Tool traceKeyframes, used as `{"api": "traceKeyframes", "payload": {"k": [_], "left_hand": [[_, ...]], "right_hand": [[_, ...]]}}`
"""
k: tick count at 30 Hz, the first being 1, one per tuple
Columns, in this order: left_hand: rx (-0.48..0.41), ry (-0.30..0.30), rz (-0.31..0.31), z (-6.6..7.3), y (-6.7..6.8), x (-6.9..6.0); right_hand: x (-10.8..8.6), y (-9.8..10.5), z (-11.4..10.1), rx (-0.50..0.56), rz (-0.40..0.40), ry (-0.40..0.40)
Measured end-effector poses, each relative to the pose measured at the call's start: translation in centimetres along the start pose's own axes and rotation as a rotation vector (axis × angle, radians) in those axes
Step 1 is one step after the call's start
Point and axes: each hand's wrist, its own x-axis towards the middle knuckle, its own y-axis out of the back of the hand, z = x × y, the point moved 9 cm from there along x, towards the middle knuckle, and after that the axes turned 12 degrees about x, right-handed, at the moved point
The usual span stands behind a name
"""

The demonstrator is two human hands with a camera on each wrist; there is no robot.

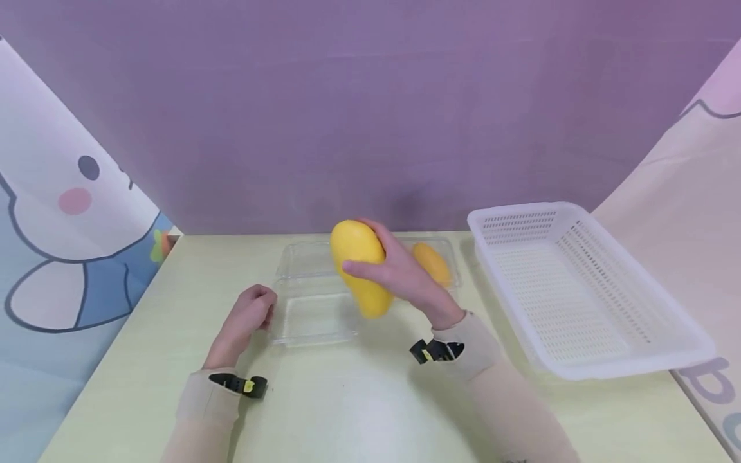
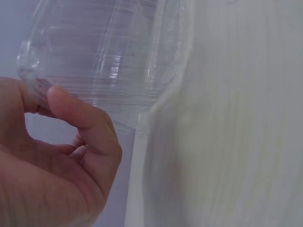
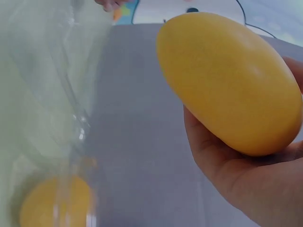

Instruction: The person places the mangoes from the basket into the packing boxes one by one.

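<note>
My right hand [image 1: 399, 267] grips a yellow mango [image 1: 354, 247], raised over the clear plastic containers, with the thumb across its near side. In the right wrist view the held mango [image 3: 227, 80] fills the upper right, its far end tilted up. At the left side of the clear plastic container [image 1: 315, 318] is my left hand [image 1: 249, 315]. The left wrist view shows its thumb and forefinger pinching the container's rim [image 2: 35, 71]. Another mango [image 1: 433, 263] lies in the right part of the clear plastic. My right hand and mango hide the middle of the containers.
A white perforated plastic basket [image 1: 509, 308] stands on the right of the pale table [image 1: 347, 411]. A purple backdrop [image 1: 347, 116] rises behind the table, and printed cloth [image 1: 52, 257] hangs at the left.
</note>
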Motion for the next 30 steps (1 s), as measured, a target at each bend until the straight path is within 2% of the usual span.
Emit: {"api": "traceKeyframes", "payload": {"k": [12, 22, 26, 30], "left_hand": [[-0.001, -0.004, 0.002, 0.0, 0.0, 0.0], [-0.006, 0.000, 0.001, -0.2, -0.1, 0.2], [0.007, 0.010, 0.001, -0.4, -0.1, 0.3], [0.019, 0.005, 0.001, -0.3, -0.1, 0.3]], "right_hand": [[1.4, -3.0, 1.7, -0.046, -0.038, 0.060], [2.3, -4.3, 3.6, -0.181, -0.003, 0.001], [2.6, -4.9, 4.5, -0.203, -0.002, -0.030], [3.1, -5.4, 5.2, -0.217, -0.004, -0.028]]}}
